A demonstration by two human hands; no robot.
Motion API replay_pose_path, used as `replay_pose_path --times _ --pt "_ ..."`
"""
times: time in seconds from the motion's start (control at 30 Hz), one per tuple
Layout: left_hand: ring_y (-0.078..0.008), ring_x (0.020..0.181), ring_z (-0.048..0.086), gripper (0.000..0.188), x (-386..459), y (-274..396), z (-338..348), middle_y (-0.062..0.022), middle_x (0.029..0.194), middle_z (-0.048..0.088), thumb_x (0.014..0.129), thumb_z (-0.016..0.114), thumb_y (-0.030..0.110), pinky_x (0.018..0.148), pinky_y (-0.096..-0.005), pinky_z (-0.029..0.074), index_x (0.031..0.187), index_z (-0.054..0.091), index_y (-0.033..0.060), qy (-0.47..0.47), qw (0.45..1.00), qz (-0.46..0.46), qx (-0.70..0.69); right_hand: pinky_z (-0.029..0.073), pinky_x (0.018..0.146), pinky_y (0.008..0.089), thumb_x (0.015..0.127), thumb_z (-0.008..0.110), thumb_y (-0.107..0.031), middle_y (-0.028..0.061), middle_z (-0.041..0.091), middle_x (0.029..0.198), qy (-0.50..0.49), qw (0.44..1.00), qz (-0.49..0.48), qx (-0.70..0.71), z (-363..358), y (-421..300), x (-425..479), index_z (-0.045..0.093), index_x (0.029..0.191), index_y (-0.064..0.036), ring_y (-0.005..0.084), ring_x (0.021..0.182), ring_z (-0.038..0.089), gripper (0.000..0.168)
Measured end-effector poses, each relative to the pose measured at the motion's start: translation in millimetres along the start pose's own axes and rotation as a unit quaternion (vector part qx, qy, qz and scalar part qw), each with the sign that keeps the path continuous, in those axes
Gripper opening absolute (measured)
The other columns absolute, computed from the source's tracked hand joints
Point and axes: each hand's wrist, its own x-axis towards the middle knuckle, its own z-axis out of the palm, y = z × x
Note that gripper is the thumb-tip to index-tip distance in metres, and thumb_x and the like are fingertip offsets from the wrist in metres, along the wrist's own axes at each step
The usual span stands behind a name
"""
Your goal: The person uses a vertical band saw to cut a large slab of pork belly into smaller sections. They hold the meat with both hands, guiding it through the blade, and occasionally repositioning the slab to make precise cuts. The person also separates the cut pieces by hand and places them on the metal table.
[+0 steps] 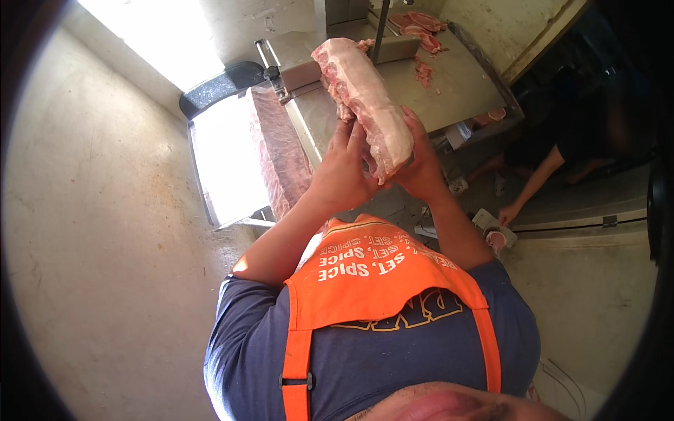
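Both my hands grip a long bone-in slab of pork loin (368,100), its pale fat side facing up. My left hand (345,171) holds the slab's near left edge, with fingers against the ragged, bony side. On the near right side, my right hand (419,158) wraps the edge, partly hidden beneath the meat. The slab lies above the steel table (310,108) of a meat band saw. Its far end is beside the upright saw blade (383,29); whether they touch I cannot tell.
Another long slab of ribbed meat (279,147) rests at left on a brightly lit white surface (226,163). Cut meat slices (418,26) and scraps (423,72) lie beyond the blade. At right, another person's hand (508,214) reaches to a container (496,239).
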Motion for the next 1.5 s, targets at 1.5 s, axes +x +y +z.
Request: replay_pose_path --times 1.5 --pt "-0.0478 0.15 0.042 0.112 16.7 -24.9 -8.0 -0.0274 0.159 0.047 0.067 0.101 0.05 0.119 -0.0543 0.043 0.155 0.048 0.0044 -0.001 0.995 0.041 0.088 0.053 0.111 0.0468 0.084 0.087 -0.033 0.0167 0.05 0.162 -0.18 0.95 0.079 -0.241 -66.9 -34.1 5.5 0.048 0.159 -0.011 0.0385 0.138 0.058 0.087"
